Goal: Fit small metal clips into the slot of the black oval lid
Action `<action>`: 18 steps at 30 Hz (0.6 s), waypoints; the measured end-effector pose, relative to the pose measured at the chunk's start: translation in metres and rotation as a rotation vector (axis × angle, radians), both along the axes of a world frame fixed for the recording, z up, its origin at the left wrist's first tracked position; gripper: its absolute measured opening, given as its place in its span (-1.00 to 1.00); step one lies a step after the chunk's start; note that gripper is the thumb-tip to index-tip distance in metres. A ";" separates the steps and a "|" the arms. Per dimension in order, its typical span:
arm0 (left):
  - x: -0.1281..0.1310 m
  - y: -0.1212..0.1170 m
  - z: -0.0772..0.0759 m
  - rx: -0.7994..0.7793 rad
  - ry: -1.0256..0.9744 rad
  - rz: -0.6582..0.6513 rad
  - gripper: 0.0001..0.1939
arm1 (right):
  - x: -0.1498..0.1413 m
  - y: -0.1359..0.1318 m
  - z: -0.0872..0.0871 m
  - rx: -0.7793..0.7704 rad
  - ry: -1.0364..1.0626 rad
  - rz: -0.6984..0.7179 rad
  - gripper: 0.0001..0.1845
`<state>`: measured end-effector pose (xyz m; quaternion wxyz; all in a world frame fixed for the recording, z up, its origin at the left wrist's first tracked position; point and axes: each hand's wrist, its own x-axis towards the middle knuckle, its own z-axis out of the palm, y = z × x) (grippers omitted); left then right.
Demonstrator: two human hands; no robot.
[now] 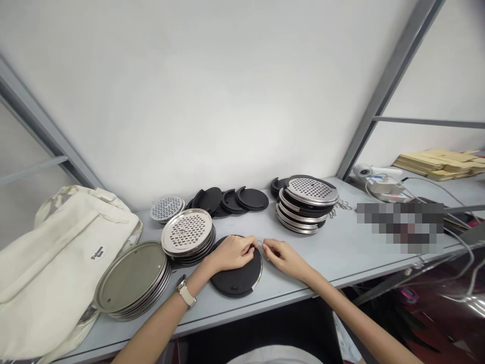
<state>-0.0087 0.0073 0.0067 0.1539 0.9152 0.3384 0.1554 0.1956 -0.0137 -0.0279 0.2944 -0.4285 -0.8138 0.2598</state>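
A round black disc (237,278) with a metal rim showing at its right lies at the front of the table. My left hand (238,252) rests over its upper part, fingers curled together at the disc's right edge. Just right of it, my right hand (278,255) is closed in a pinch on a thin metal wire hook (260,243), which spans the small gap between both hands' fingertips. The hook's ends are hidden by the fingers. Left of the disc stands a stack of perforated silver grater plates (188,231).
Olive-grey round plates (131,275) are stacked beside a cream bag (64,263). Behind lie black discs (252,198) and a smaller grater plate (166,208). A tall stack of graters with black rims (308,192) stands at right, near loose metal hooks (341,206). Cables (458,232) hang at far right.
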 end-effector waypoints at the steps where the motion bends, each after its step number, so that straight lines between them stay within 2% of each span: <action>1: 0.000 -0.001 0.001 0.003 0.006 0.008 -0.87 | 0.000 0.000 0.000 -0.004 0.000 0.001 -0.67; 4: 0.001 -0.003 0.002 0.046 0.030 0.086 -0.82 | -0.001 0.000 0.001 -0.015 0.000 -0.003 -0.67; 7: 0.003 -0.005 0.002 0.159 0.073 0.193 -0.76 | -0.001 0.000 0.002 -0.010 -0.007 -0.005 -0.66; 9: 0.003 -0.006 0.001 0.209 0.114 0.217 -0.77 | -0.001 -0.001 0.002 -0.001 -0.012 -0.006 -0.67; 13: 0.003 -0.006 -0.002 0.229 0.183 0.188 -0.81 | -0.001 -0.001 0.001 0.031 -0.026 0.005 -0.67; 18: 0.002 -0.007 -0.001 0.240 0.186 0.087 -0.86 | -0.002 0.000 -0.001 0.099 -0.074 0.055 -0.66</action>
